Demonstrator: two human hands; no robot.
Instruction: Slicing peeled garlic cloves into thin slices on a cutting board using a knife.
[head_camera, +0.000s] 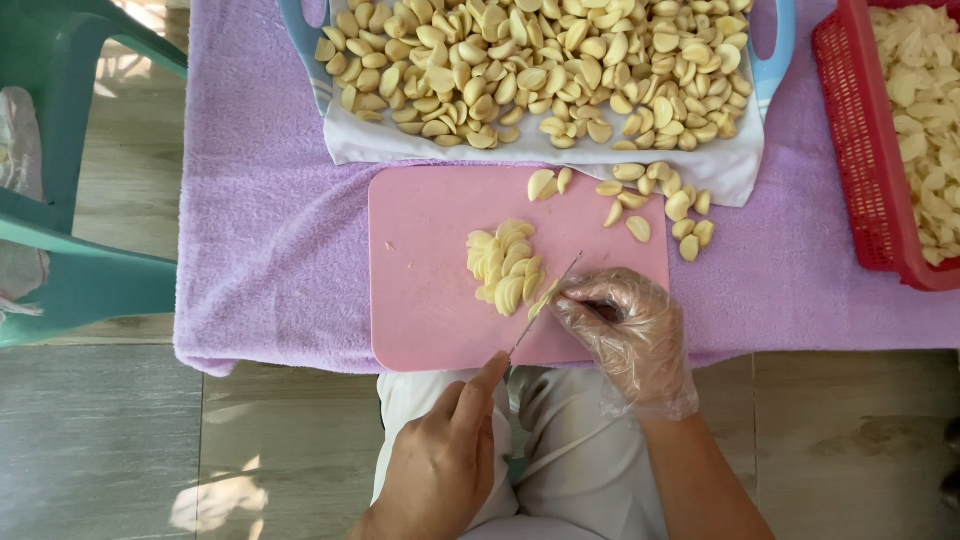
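My left hand (440, 465), bare, grips a thin knife (545, 305) whose blade slants up to the right over the pink cutting board (420, 290). My right hand (625, 335) wears a clear plastic glove and pinches a garlic clove (541, 300) against the board at the blade. A pile of garlic slices (505, 265) lies just left of the blade. Several whole peeled cloves (660, 205) sit at the board's upper right corner and on the purple towel (270, 230) beside it.
A tray lined with white cloth (345, 140) at the top holds many peeled cloves. A red basket (860, 150) with garlic slices stands at the right. A green plastic chair (80, 270) is at the left. My lap is below the board.
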